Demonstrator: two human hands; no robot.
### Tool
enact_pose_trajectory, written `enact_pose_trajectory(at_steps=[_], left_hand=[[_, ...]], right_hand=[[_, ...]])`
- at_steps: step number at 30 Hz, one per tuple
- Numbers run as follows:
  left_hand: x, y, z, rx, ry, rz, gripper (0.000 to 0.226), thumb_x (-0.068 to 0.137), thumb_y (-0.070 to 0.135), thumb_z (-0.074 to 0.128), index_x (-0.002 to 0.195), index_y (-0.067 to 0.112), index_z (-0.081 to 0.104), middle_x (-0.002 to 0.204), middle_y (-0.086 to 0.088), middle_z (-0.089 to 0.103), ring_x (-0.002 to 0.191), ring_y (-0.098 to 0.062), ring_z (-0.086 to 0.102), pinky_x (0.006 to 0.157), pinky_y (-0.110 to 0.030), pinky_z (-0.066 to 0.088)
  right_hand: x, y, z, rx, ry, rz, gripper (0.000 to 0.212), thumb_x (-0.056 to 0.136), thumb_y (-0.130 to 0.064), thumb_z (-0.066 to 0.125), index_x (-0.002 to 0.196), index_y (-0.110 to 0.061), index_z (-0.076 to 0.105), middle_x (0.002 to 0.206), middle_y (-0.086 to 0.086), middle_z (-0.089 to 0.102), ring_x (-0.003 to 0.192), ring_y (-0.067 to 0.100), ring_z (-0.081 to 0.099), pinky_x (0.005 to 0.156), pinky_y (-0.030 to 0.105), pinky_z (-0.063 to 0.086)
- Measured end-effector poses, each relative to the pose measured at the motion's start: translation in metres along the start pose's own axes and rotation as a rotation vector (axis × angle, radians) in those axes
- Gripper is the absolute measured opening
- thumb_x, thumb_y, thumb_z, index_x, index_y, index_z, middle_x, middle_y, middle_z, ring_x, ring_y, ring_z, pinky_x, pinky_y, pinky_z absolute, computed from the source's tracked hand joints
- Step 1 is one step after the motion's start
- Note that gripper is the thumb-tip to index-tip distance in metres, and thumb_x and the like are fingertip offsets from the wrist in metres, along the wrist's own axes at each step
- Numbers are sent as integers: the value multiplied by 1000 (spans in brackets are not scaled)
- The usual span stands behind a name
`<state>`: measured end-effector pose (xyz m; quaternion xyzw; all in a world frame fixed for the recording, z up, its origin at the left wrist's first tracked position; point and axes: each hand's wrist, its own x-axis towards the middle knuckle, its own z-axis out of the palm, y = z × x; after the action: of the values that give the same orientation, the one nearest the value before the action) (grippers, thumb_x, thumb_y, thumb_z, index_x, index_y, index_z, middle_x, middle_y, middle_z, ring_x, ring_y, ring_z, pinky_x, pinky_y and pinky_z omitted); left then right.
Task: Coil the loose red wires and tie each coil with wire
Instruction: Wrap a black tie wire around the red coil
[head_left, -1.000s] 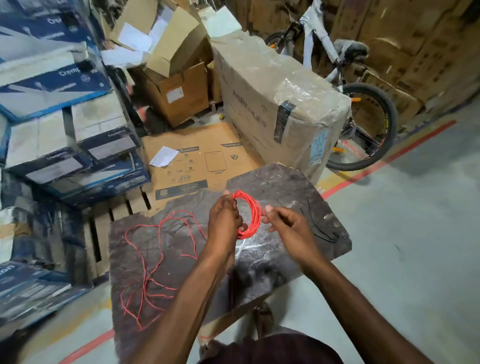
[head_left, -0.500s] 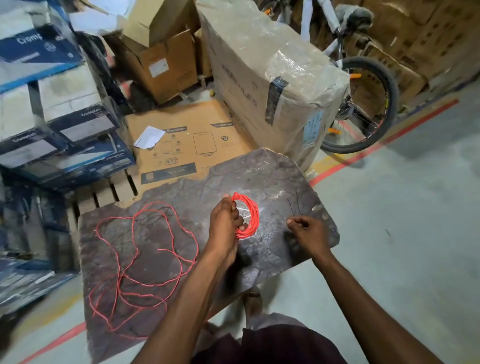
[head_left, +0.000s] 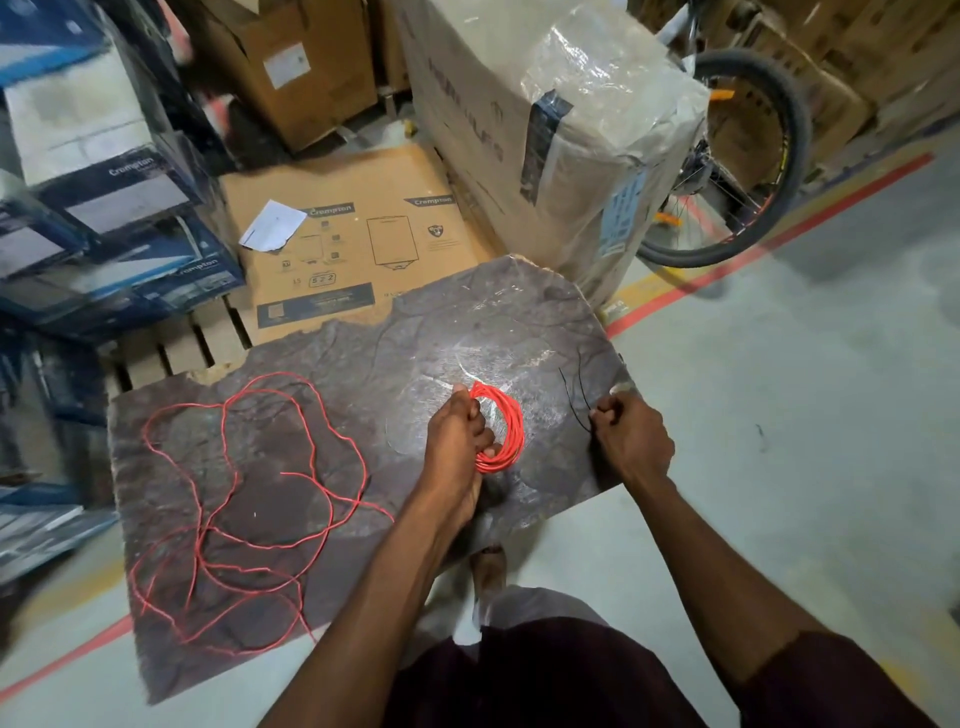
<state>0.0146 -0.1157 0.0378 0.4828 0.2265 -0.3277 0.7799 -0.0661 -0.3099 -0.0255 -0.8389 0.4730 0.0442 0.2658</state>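
Observation:
My left hand (head_left: 457, 441) grips a small coil of red wire (head_left: 501, 431) and holds it just above the dark stone slab (head_left: 405, 353). To the right, at the slab's right edge, my right hand (head_left: 631, 439) pinches thin black tie wires (head_left: 574, 397) that lie on the stone. Loose red wire (head_left: 244, 493) sprawls in wide loops over the slab's left half.
A flat cardboard carton (head_left: 353, 239) lies behind the slab, with a tall plastic-wrapped box (head_left: 550, 135) at the back right and a bicycle wheel (head_left: 737, 156) beyond it. Blue and white boxes (head_left: 104, 187) are stacked on the left. Bare concrete floor (head_left: 805, 415) lies to the right.
My right hand left the coil, moved right to the slab's edge and took hold of the black tie wires. My left hand kept holding the red coil.

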Motion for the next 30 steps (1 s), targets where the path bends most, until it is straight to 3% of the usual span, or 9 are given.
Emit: enact_pose_trajectory(at_steps=[10, 14, 17, 18, 22, 28, 30], left_hand=[[8, -8, -2, 9, 22, -31, 43, 111, 31, 34, 70, 18, 38, 46, 9, 25, 33, -3, 21, 34, -17, 26], [7, -7, 0, 5, 16, -39, 44, 111, 31, 33, 69, 18, 37, 46, 8, 24, 34, -4, 21, 34, -16, 25], [8, -4, 3, 3, -5, -38, 44, 111, 31, 33, 69, 18, 37, 46, 8, 25, 33, -4, 21, 34, -16, 24], [9, -3, 3, 3, -13, -35, 43, 111, 31, 33, 70, 18, 37, 46, 9, 25, 34, -4, 21, 34, -16, 25], [5, 4, 5, -36, -49, -24, 43, 111, 32, 32, 71, 19, 37, 47, 9, 25, 33, -4, 22, 35, -17, 27], [-9, 27, 6, -217, -128, -68, 44, 111, 30, 32, 70, 16, 38, 43, 8, 28, 30, -2, 23, 32, -16, 27], [-11, 37, 4, -297, -144, -69, 44, 111, 29, 33, 70, 15, 39, 43, 8, 28, 30, -2, 22, 31, -14, 23]], right_hand=[[3, 3, 5, -130, 17, -190, 22, 100, -34, 50, 91, -16, 60, 100, 13, 69, 98, 37, 65, 77, 45, 53], [1, -2, 2, -49, 56, -229, 15, 101, -30, 48, 86, -27, 46, 99, 6, 65, 98, 33, 59, 73, 41, 45], [0, -6, -2, 12, 89, -287, 8, 101, -27, 53, 93, -25, 52, 98, 5, 66, 101, 32, 58, 73, 40, 43], [-1, -8, -3, 37, 90, -303, 4, 101, -25, 54, 99, -23, 58, 101, 6, 68, 104, 32, 58, 75, 39, 42], [-5, -14, -7, 98, 105, -405, 26, 102, -20, 57, 126, -20, 67, 121, 7, 70, 115, 30, 60, 85, 32, 42], [-28, -32, -13, 204, 190, -585, 14, 99, -20, 64, 108, -24, 74, 105, -5, 70, 89, 6, 60, 70, 20, 41], [-36, -38, -14, 225, 200, -672, 12, 98, -18, 67, 106, -22, 74, 100, -6, 69, 82, -2, 53, 69, 8, 39]])
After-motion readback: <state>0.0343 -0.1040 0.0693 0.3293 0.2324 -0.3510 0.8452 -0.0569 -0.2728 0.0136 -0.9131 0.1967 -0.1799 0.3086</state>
